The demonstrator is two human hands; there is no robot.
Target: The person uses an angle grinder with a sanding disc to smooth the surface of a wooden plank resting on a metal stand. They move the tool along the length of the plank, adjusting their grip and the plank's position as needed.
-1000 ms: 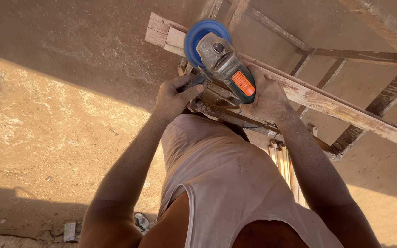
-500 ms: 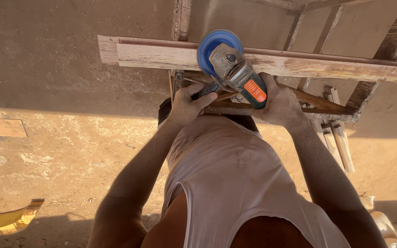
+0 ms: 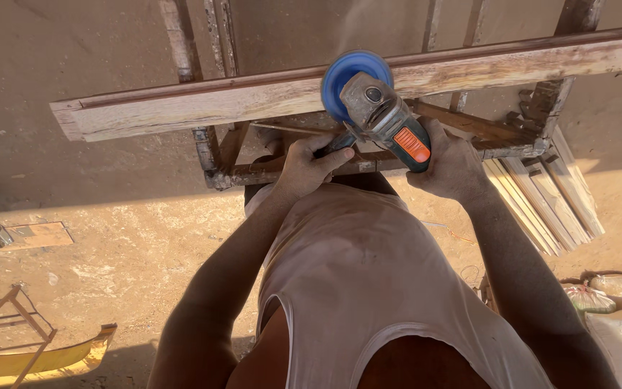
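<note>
- Grinder (image 3: 383, 119): two-handed hold, blue disc (image 3: 350, 78) pressed flat on the face of the long plank (image 3: 253, 101), just past the fingertips.
- Right hand (image 3: 451, 162) wraps the grinder body behind the orange switch, fingers clenched around it. Looks like the main grip, carrying the weight and steering.
- Left hand (image 3: 309, 167) is closed on the dark side handle, thumb laid along the top. Likely there to steady the head and stop the disc from kicking sideways.
- Disc sits ahead of both hands, so knuckles stay clear of the spinning edge. A faint dust plume rises above the disc.
- Plank lies across a rusty metal frame (image 3: 217, 169), which props it up at working height under the hands. One end overhangs well left of the left hand.
- Bundle of thin wood strips (image 3: 541, 202) lies on the ground just right of the right wrist, partly under the frame.
- Sandy ground (image 3: 109, 216) all round; yellow curved piece (image 3: 52, 356) and sacks (image 3: 620, 317) well away from both hands.
</note>
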